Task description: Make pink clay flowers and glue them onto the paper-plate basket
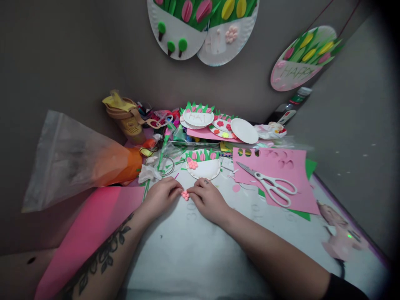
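Observation:
A small pink clay flower [185, 195] is on the white table surface, between my two hands. My left hand [164, 192] has its fingers pinched together at the flower's left edge. From the other side, the fingertips of my right hand [208, 198] touch the flower's right edge, with the fingers bent together. Just beyond the hands lies a small white paper plate [206, 168] with green paper leaves, pink tulips and a similar pink flower [193, 165] on its left part.
White scissors [275, 186] lie on pink paper [296, 175] at the right. Decorated plates [196, 119] and craft scraps are piled at the back. A plastic bag [71, 154], a cup [129, 125] and pink sheets [90, 233] are at the left. A bottle [289, 108] stands back right.

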Available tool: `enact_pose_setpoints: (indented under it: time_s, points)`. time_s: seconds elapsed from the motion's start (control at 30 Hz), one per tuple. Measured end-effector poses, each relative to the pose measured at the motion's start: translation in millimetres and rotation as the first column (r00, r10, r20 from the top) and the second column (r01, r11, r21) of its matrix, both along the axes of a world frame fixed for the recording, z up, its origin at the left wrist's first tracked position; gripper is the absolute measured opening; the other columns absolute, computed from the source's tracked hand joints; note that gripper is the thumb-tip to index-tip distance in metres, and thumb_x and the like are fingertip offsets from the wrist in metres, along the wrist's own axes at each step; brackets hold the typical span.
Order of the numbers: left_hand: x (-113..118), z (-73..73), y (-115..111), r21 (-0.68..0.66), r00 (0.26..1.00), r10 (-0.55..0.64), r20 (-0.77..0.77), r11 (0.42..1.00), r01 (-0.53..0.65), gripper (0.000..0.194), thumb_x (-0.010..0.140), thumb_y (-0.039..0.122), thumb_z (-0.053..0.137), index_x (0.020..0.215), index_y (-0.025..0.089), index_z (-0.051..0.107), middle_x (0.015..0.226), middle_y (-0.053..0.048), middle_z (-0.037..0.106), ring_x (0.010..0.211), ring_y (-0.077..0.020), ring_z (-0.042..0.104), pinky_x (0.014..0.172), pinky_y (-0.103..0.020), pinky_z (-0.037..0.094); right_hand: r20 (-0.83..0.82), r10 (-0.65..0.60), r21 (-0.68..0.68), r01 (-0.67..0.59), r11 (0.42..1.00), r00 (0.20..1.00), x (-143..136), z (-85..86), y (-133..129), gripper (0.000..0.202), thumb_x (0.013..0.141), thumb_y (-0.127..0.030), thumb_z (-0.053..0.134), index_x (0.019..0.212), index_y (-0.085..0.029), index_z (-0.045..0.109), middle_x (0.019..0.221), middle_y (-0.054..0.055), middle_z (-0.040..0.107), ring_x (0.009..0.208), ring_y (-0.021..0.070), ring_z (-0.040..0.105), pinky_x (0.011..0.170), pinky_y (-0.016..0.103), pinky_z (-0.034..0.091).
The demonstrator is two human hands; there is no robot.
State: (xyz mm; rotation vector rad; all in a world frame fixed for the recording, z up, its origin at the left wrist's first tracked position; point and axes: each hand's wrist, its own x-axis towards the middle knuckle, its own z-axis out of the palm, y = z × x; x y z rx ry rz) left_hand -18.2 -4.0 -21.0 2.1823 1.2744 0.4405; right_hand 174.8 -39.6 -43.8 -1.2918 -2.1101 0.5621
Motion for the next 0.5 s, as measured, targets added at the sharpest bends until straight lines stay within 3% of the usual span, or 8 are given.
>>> enact_pose_setpoints:
  time_s: [0.5]
  points:
    - [-3.4, -1.9, -0.9, 0.000, 0.998, 0.016, 0.059, 1.000, -0.016, 0.021, 0.086, 0.032, 0.051, 0.083, 0.020, 0.068, 0.086, -0.004, 0.062, 0.084, -0.0175, 0.057, 0.073, -0.028, 0.042, -0.022, -0.013, 0.026, 0.014, 1.000, 1.000, 0.7, -0.5, 1.4, 0.021, 0.087, -0.011, 0.053, 0.091, -0.022, 0.070, 0.085, 0.004, 0.054, 0.085, 0.0189, 0.052, 0.078, 0.033, 0.046]
